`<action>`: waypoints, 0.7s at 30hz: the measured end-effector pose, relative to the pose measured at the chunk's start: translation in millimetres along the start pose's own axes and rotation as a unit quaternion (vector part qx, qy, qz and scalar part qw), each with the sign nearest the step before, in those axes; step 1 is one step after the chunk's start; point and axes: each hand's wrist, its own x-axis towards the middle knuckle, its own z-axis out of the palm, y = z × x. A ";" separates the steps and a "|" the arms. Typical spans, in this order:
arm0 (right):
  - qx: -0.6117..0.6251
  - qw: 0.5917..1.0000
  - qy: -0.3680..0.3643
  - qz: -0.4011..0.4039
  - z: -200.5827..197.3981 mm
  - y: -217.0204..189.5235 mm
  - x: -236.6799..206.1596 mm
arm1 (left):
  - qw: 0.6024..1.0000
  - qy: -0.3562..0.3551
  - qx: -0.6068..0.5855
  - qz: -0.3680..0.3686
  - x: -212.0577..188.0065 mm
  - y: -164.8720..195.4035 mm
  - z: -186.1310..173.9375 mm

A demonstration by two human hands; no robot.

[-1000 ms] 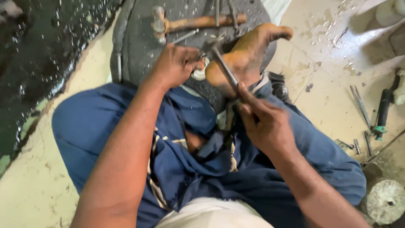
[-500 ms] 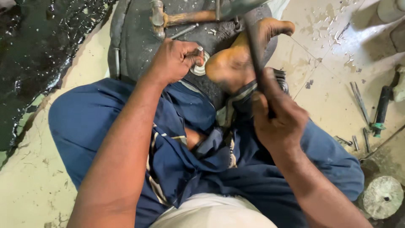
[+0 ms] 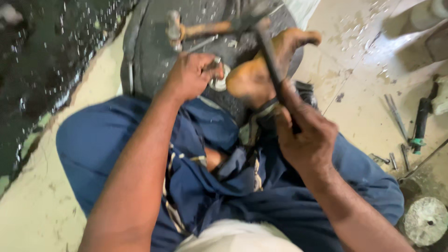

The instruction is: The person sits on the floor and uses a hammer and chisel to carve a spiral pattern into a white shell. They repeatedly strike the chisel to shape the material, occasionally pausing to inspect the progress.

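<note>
I sit on the floor in blue trousers with a dark round metal slab point(image 3: 154, 56) in front of me. My left hand point(image 3: 191, 74) pinches a small silvery metal ring piece point(image 3: 218, 80) against the slab, beside my bare foot point(image 3: 261, 70). My right hand point(image 3: 305, 135) grips a dark metal rod tool point(image 3: 268, 53), raised and tilted away from me; it is blurred. A wooden-handled hammer point(image 3: 196, 29) lies on the slab beyond my left hand.
Several small metal rods point(image 3: 395, 116) and a dark screwdriver with a green band point(image 3: 419, 126) lie on the pale floor at right. A round grey stone disc point(image 3: 425, 220) sits at the lower right. Wet dark ground point(image 3: 42, 60) runs along the left.
My right hand has swung the rod tool upward and to the right, from near the ring piece to a raised position. My left hand stays on the ring piece.
</note>
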 end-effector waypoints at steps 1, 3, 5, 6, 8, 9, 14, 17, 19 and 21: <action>-0.007 0.997 -0.064 0.031 0.3 0.1 1.9 | 1.000 0.000 0.008 -0.017 0.3 0.1 -0.3; -0.026 0.982 -0.169 0.081 -0.5 0.1 4.3 | 0.999 0.008 0.041 -0.009 0.8 -0.6 -1.1; -0.009 0.990 -0.124 0.064 -2.1 0.5 5.8 | 0.996 0.018 0.083 0.029 1.0 -2.3 -0.8; -0.001 0.993 -0.107 0.055 -2.6 1.1 6.8 | 0.998 0.015 0.052 0.019 2.7 -3.7 -0.2; -0.003 0.998 -0.055 0.018 -2.9 1.0 7.9 | 0.999 0.009 -0.013 -0.032 -1.1 -6.2 2.6; -0.003 1.000 -0.030 0.002 -2.4 0.7 8.6 | 1.000 0.018 0.014 -0.018 -3.0 -7.5 4.5; -0.027 0.996 -0.074 0.034 -2.7 -2.4 10.5 | 0.966 0.022 -0.249 -0.061 -0.5 -15.1 10.5; 0.024 0.993 -0.041 0.109 -10.8 -6.3 0.8 | 0.909 0.142 -0.367 -0.135 0.1 -17.9 4.6; 0.044 0.986 -0.032 0.155 -17.0 -6.2 -6.8 | 0.982 0.186 -0.028 0.020 -1.0 -16.2 3.2; 0.056 0.984 -0.027 0.170 -20.4 -4.4 -13.2 | 0.969 0.163 0.166 0.087 1.0 -12.4 4.9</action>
